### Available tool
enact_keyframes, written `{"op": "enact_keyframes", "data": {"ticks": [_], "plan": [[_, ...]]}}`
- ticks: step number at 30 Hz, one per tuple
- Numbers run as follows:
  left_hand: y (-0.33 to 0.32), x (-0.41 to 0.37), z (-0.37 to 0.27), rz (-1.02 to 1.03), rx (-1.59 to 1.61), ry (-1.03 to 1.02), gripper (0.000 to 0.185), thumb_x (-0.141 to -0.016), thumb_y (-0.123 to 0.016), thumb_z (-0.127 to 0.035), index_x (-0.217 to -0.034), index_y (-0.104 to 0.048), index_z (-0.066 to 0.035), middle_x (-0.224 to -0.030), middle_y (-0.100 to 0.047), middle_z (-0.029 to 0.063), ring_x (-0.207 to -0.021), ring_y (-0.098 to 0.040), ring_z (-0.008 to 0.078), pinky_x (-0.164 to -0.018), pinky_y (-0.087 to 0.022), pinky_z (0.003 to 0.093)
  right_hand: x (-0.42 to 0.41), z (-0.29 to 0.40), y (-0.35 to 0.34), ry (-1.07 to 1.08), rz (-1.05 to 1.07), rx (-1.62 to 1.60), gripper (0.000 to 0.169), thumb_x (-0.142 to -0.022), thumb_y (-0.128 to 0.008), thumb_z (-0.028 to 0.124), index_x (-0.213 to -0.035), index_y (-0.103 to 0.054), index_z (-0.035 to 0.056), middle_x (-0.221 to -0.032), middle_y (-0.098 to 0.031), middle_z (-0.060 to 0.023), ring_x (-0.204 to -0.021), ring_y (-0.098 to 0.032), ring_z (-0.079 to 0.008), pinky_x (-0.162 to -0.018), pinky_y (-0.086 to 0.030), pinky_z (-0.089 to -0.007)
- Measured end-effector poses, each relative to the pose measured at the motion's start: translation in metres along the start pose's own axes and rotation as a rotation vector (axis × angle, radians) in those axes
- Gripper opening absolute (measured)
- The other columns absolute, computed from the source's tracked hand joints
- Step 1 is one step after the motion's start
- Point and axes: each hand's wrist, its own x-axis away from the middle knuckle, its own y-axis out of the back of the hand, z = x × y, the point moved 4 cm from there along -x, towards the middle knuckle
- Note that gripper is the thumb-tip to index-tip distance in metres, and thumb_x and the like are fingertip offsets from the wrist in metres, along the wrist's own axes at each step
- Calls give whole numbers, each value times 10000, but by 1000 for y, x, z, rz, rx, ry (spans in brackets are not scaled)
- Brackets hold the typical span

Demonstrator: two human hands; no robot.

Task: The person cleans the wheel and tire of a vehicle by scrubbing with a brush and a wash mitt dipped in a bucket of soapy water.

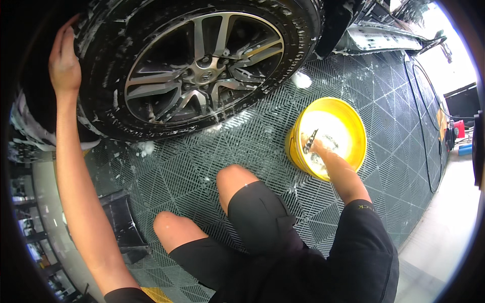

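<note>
My left hand rests flat against the left side of a foam-streaked car tyre, fingers pointing up. The tyre carries an alloy wheel rim with paired spokes and white suds on it. My right hand reaches into a yellow plastic bucket holding white suds. A dark, narrow object shows at that hand; what it is, and how the fingers close on it, is not clear.
Grey slotted floor tiles carry foam patches. A black hose lies at the right. A black plastic piece lies left of my knees. A foamy side step is at the upper right, with red and blue items at the far right.
</note>
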Motion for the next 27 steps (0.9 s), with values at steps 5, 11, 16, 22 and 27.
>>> {"op": "enact_keyframes", "data": {"ticks": [5, 11, 16, 22, 27], "plan": [[4, -5, 11, -30, 74, -12, 381, -1068, -444, -283, -1313, -664, -92, -1248, -695, 73, -1186, -600, 156, -1042, -401, 262, 0, -12, 105, -225, -57, -952, 163, -843, -584, 152, -955, -639, 47, -801, -631, -78, -679, -593, -191, -682, -504, -333], [2, -6, 17, 13, 96, -43, 396, -1075, -403, -221, -1330, -629, -21, -1277, -679, 106, -1218, -590, 177, -1072, -392, 276, 50, -75, 142, -432, -549, -1801, 187, -859, -508, 141, -954, -592, 4, -800, -613, -122, -693, -579, -228, -708, -523, -345], [2, -3, 16, 7, 135, 1, 374, -1074, -423, -224, -1312, -646, -39, -1273, -684, 102, -1194, -608, 183, -1050, -415, 276, 53, -48, 149, -409, -341, -1004, 441, -898, -545, 84, -1334, -497, 39, -872, -644, -110, -796, -634, -235, -777, -540, -364], [-13, -1, -1, -81, 84, 49, 345, -1055, -478, -299, -1278, -682, -133, -1173, -719, 89, -1102, -641, 176, -973, -452, 276, 82, -82, 100, -425, 221, 185, 570, -873, -581, 106, -1408, -431, -20, -975, -733, -143, -958, -706, -341, -909, -535, -397], [8, -1, -9, -74, 5, 39, 345, -1043, -493, -320, -1260, -691, -140, -1134, -727, 104, -1083, -657, 205, -951, -468, 296, 36, -35, 29, -310, 377, 517, 379, -985, -500, 333, -1074, -693, 19, -892, -746, -182, -908, -718, -337, -1023, -437, -423]]}}
